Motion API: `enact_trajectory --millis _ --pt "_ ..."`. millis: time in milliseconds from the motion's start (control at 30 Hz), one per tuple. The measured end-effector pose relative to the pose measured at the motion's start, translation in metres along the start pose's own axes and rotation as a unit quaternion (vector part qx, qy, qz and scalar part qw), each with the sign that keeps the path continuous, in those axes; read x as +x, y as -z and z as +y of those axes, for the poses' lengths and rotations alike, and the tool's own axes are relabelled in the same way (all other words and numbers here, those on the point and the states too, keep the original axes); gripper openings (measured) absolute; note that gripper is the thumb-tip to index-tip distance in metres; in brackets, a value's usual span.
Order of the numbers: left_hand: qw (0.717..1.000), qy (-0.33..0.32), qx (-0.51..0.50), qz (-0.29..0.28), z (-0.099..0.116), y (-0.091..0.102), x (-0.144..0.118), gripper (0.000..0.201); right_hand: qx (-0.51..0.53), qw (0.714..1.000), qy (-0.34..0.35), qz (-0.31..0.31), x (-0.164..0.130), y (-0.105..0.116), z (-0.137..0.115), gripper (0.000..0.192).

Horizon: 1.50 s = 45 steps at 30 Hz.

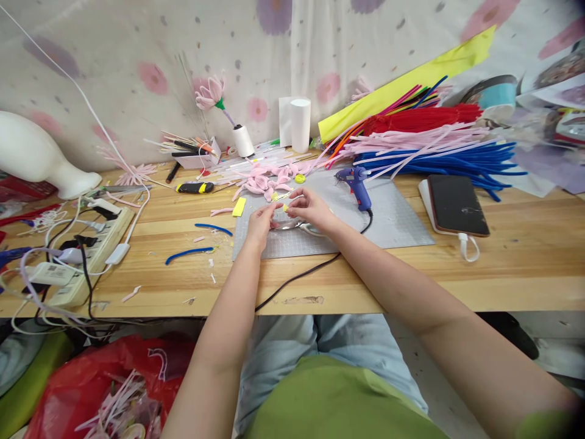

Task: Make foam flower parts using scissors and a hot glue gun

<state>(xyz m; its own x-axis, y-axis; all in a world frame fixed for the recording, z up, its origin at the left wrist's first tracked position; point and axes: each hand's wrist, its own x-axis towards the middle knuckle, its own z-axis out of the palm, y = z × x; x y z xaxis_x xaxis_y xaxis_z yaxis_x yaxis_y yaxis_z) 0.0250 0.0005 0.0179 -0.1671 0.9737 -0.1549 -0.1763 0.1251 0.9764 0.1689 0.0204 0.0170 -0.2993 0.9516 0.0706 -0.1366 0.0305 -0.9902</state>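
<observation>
Over the grey cutting mat (393,225), my two hands meet with their fingertips close together. The thumb and finger of my right hand (313,210) pinch a small yellow piece (286,208), perhaps paper. My left hand (259,225) is closed in a pinch just left of it; what sits between its fingertips is too small to make out. Scissors (290,225) lie on the mat under my hands, partly hidden. Pink pipe-cleaner petals (260,183) and a yellow coil (300,178) rest just behind. A yellow paper slip (239,207) is left of my left hand.
A blue glue gun (356,186) stands on the mat, its black cord crossing the table. Behind lie bundles of red (425,119) and blue pipe cleaners (434,161). A phone-like black device (458,204) sits right; a power strip (98,256) with tangled cables, left.
</observation>
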Motion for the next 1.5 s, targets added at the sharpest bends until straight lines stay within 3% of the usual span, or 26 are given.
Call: enact_trajectory --millis 133,300,633,867,1133,1300,1500 --pt "0.998 -0.048 0.050 -0.010 -0.001 0.002 0.002 0.020 -0.018 1.000 -0.007 -0.019 0.001 0.002 -0.003 0.039" --pt "0.989 -0.125 0.071 0.034 -0.007 -0.002 0.007 0.015 -0.054 0.999 0.004 -0.006 0.005 0.001 0.000 0.038" --pt "0.996 -0.006 -0.062 0.062 -0.005 -0.006 0.006 0.030 -0.013 0.997 -0.001 0.072 0.007 0.004 0.001 0.031" --pt "0.993 0.013 -0.094 0.072 -0.004 -0.005 0.006 0.022 -0.007 0.997 -0.005 0.074 0.005 0.005 0.001 0.032" --pt "0.996 0.006 -0.085 0.023 -0.001 -0.002 0.004 0.011 -0.018 0.997 -0.006 0.073 0.003 0.005 0.002 0.029" --pt "0.996 0.007 -0.087 0.032 -0.003 -0.004 0.004 0.015 -0.023 0.997 -0.010 0.068 0.003 0.005 0.005 0.028" --pt "0.985 0.021 -0.164 0.048 -0.003 -0.006 0.006 0.018 -0.042 0.999 0.013 0.025 0.003 0.000 0.007 0.030"
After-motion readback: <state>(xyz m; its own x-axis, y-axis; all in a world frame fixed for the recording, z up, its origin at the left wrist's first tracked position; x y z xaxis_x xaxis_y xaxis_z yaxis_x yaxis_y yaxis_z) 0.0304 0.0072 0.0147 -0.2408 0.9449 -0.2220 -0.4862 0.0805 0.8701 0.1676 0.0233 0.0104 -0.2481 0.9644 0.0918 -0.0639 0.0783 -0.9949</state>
